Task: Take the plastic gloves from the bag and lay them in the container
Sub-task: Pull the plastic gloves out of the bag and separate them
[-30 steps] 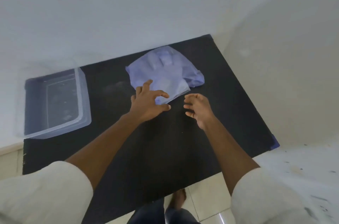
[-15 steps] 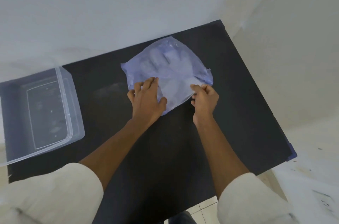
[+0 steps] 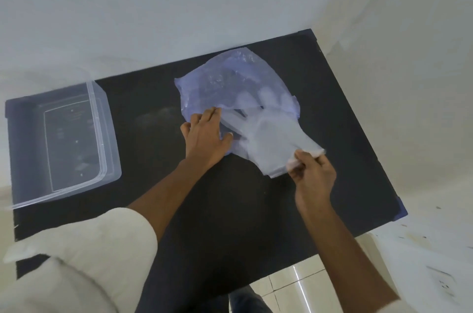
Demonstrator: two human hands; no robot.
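Note:
A thin bluish plastic bag [image 3: 225, 79] lies on the black table [image 3: 230, 210] near its far edge. My left hand [image 3: 206, 137] presses flat on the bag's near left edge. My right hand [image 3: 313, 174] pinches the cuff of a stack of clear plastic gloves [image 3: 276, 138], which sticks halfway out of the bag's near right opening, the finger ends still inside. A clear plastic container [image 3: 102, 118] stands at the table's left end with nothing visible in it.
White walls close in behind the table and at its right. The table's right corner [image 3: 401, 210] has a blue cap. Tiled floor [image 3: 294, 284] shows beyond the table's near edge.
My right hand has taken hold of the gloves and drawn them toward me and to the right, partly out of the bag. My left hand has stayed pressed on the bag.

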